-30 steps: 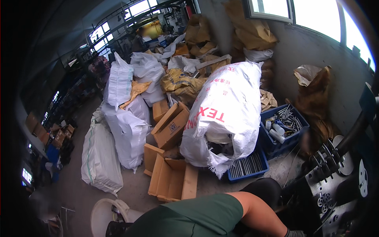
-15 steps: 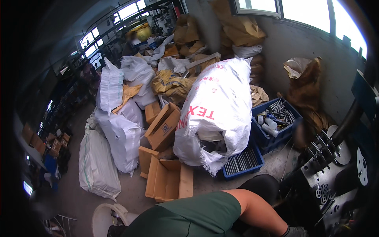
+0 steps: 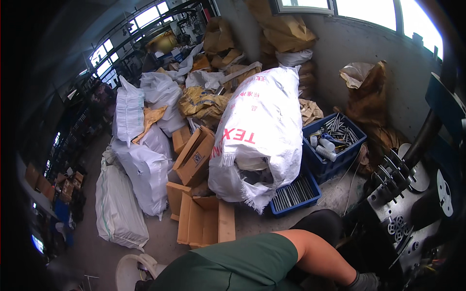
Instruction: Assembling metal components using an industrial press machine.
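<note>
My left hand [image 3: 365, 282], in a grey knitted glove, is at the lower right, partly cut off by the bottom edge. Its bare forearm comes out of a dark green sleeve. The fingers do not show, so I cannot make out whether they hold anything. Beside the hand stands a dark machine with a bare metal plate [image 3: 383, 206], which carries round metal discs and small wheel-shaped parts. A dark-clad knee [image 3: 320, 225] shows just beyond the forearm. My right hand is out of the picture.
A big white woven sack [image 3: 272, 126] leans in the middle. Behind it are blue crates [image 3: 335, 162] of metal rods. Open cardboard boxes [image 3: 206, 220] and white sacks [image 3: 121, 208] stand on the left. A pale bucket [image 3: 127, 271] is at the lower left. Someone is at the far back.
The whole scene has slid slightly left and mostly upward in the picture as my head turned a little. My gloved hand and forearm stay in nearly the same place.
</note>
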A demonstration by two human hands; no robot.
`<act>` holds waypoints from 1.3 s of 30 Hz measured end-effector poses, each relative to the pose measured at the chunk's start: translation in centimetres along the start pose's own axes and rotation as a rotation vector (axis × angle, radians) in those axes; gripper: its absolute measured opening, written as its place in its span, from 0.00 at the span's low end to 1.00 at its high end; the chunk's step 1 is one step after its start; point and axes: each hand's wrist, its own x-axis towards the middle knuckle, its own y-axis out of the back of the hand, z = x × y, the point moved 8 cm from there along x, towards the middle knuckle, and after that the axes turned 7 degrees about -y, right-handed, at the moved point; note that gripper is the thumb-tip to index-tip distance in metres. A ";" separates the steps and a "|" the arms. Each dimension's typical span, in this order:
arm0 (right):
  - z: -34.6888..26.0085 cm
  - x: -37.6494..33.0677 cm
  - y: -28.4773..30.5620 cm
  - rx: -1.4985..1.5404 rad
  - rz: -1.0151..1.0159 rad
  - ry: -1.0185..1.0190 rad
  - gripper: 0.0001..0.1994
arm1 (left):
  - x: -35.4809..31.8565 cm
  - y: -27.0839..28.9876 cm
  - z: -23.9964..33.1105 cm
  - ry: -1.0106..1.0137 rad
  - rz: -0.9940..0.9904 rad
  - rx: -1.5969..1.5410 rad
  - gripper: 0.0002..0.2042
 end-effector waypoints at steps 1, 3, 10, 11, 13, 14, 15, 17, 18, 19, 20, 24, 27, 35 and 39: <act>0.5 -0.5 0.5 0.010 0.088 -0.046 0.25 | 0.0 0.6 0.0 0.075 -0.029 0.057 0.18; 1.7 -1.4 1.4 0.031 0.257 -0.141 0.25 | -0.1 0.8 -0.2 0.158 -0.059 0.114 0.17; 1.4 0.1 -1.6 0.100 0.320 -0.232 0.25 | -0.1 -2.4 1.7 -0.021 -0.107 0.088 0.16; 0.6 3.2 -3.1 0.037 -0.305 0.045 0.25 | 0.1 -2.4 2.6 -0.059 -0.094 0.039 0.16; -0.3 0.0 -6.1 -0.021 -0.944 0.309 0.25 | -0.3 -2.4 2.0 -0.036 -0.096 0.043 0.17; 0.1 0.3 -5.7 0.077 -0.305 0.010 0.26 | -0.5 -2.3 1.6 -0.025 -0.105 0.049 0.19; 2.0 -1.6 -2.5 0.163 0.342 -0.280 0.26 | -0.6 -2.2 1.1 -0.020 -0.106 0.048 0.19; 1.8 -1.6 -1.3 0.134 0.363 -0.294 0.27 | -0.5 -1.6 0.2 0.023 -0.169 0.113 0.21; 2.0 -2.0 0.4 0.118 0.401 -0.302 0.28 | -0.2 -1.9 0.2 0.013 -0.167 0.110 0.21; 4.2 0.8 2.1 0.127 0.352 -0.334 0.28 | -1.5 -1.6 -1.8 0.086 -0.192 0.172 0.22; 2.9 2.9 -0.5 -0.065 -0.266 -0.041 0.30 | -1.2 -2.2 -2.1 0.102 -0.212 0.199 0.23; -0.6 6.5 -13.4 -0.180 -0.477 0.057 0.27 | 1.3 -4.8 2.9 -0.015 -0.084 -0.100 0.20; 1.2 5.8 -10.4 0.008 -0.002 -0.216 0.20 | -0.8 -4.1 -0.4 0.125 -0.053 0.046 0.17; 7.9 -2.3 10.2 0.362 0.704 -0.335 0.13 | -1.1 2.7 1.3 0.194 -0.282 0.093 0.20; 6.8 -4.6 14.9 0.091 1.003 -0.280 0.14 | -0.4 1.9 1.6 0.187 -0.352 0.110 0.18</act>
